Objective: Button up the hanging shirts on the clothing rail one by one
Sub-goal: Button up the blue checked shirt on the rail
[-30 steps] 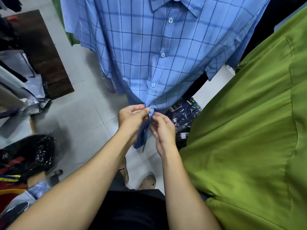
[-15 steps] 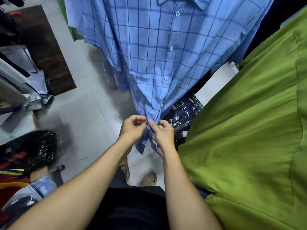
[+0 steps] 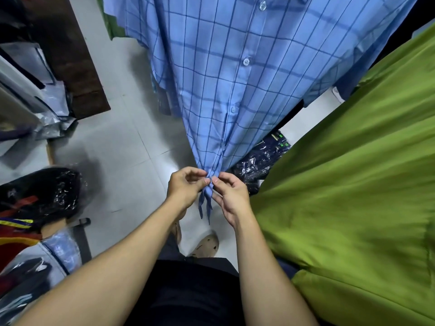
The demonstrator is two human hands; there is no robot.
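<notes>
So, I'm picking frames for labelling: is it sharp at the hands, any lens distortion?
Head view: the left hand, right hand and blue checked shirt are sharp enough; the green garment looks smeared; the wide lens fans the shirt's check lines outward.

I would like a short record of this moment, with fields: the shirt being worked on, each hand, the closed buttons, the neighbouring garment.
shirt: blue checked shirt, hanging, front facing the camera
left hand: pinches the front edge near the hem
right hand: pinches the same spot, opposite the left
closed buttons: three visible above the hands
neighbour: green garment, hanging to the right
</notes>
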